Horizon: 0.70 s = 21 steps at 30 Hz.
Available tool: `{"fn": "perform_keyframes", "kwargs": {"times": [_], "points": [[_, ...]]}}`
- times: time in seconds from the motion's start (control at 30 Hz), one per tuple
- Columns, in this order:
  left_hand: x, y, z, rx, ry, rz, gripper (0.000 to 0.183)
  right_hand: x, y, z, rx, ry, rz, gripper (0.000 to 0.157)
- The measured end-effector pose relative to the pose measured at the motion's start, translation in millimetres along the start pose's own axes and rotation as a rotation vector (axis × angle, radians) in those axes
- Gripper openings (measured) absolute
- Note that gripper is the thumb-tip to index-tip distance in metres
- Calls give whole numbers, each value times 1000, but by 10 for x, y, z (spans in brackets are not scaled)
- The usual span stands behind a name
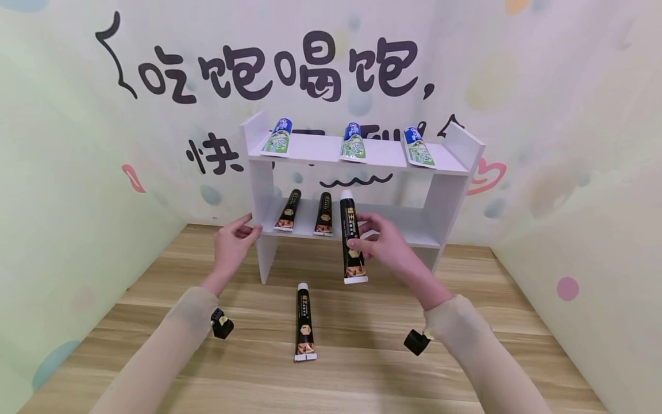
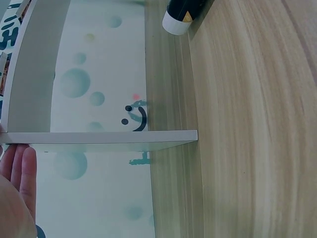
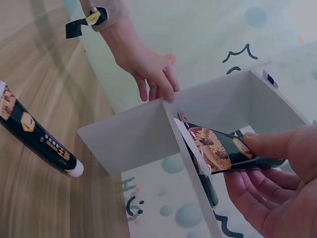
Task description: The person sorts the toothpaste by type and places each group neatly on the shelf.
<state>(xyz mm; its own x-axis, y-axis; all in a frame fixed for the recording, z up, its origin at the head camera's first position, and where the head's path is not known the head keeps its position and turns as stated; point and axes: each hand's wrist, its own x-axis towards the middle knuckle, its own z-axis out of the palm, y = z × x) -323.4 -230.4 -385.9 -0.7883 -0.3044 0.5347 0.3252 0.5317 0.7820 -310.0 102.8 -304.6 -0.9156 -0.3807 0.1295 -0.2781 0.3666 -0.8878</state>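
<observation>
In the head view my right hand (image 1: pixel 383 241) grips a black toothpaste tube (image 1: pixel 353 230) between thumb and fingers, its white cap towards the shelf. The tube is just in front of the lower board of a white two-tier shelf (image 1: pixel 341 150). My left hand (image 1: pixel 235 244) touches the shelf's left side panel; its fingers (image 2: pixel 17 166) look straight against the panel in the left wrist view. Two black tubes lie on the lower board, a left one (image 1: pixel 288 210) and a middle one (image 1: pixel 324 214). Another black tube (image 1: pixel 305 322) lies on the table before the shelf.
Three blue-and-green toothpaste tubes lie apart on the upper board: left (image 1: pixel 278 137), middle (image 1: pixel 354 142) and right (image 1: pixel 418 147). The shelf stands on a wood-grain table (image 1: pixel 248 368) against a patterned back wall (image 1: pixel 331 23), with side walls left and right.
</observation>
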Motion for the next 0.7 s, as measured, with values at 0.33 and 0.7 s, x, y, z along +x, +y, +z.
{"fn": "perform_keyframes", "kwargs": {"times": [0.33, 0.7], "points": [[4, 2, -5, -7, 2, 0, 40, 230, -65, -140, 1, 68, 9, 67], [3, -9, -2, -4, -6, -1, 40, 518, -41, -308, -25, 138, 22, 67]]}}
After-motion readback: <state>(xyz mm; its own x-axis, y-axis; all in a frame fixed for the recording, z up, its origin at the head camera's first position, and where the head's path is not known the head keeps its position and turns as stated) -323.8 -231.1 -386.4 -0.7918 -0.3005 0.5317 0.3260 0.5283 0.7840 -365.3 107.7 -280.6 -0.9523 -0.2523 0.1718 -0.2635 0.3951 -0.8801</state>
